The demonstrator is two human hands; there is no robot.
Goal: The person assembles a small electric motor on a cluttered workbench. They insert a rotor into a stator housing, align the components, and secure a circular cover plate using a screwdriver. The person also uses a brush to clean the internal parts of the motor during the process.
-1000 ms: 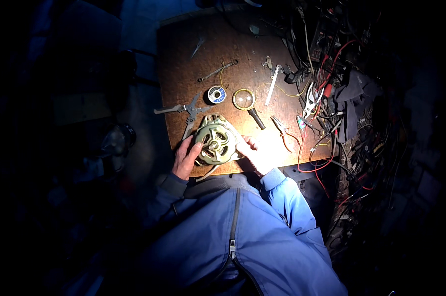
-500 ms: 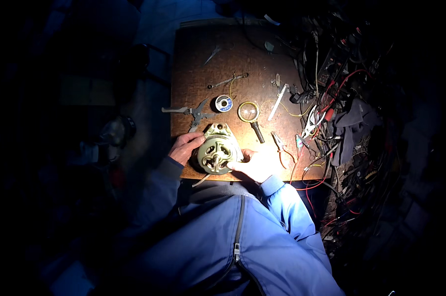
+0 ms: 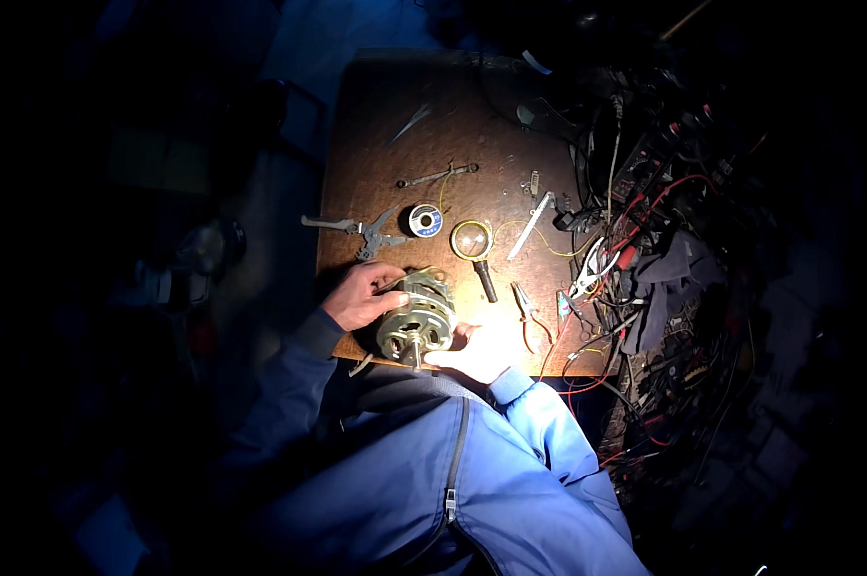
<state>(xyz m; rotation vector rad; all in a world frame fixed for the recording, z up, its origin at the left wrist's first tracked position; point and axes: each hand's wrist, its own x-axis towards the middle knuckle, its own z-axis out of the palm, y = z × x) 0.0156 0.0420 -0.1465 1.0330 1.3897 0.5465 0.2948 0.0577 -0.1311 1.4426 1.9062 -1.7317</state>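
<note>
A green-grey electric motor (image 3: 420, 312) lies at the table's near edge, its metal shaft pointing toward me. My left hand (image 3: 362, 297) grips its left side, fingers and thumb curled over the housing. On the right, my right hand (image 3: 477, 353) holds the lower end, with the thumb by the shaft; strong light washes out that hand. Part of the motor's underside is hidden. A short cable end sticks out below it on the left. Just beyond the motor are a solder spool (image 3: 425, 221), a magnifying glass (image 3: 473, 242) and grey-handled cutters (image 3: 367, 233).
Orange-handled pliers (image 3: 528, 317) lie right of my right hand. Farther off are a wrench (image 3: 438, 176), a white strip (image 3: 531, 227) and scissors-like pointed tool (image 3: 411, 123). Tangled cables, red leads (image 3: 678, 182) and a dark cloth (image 3: 678, 278) crowd the right edge.
The motor has tipped, so its side now shows and the shaft points toward me. My left hand has moved farther over its housing. The whole view has shifted slightly.
</note>
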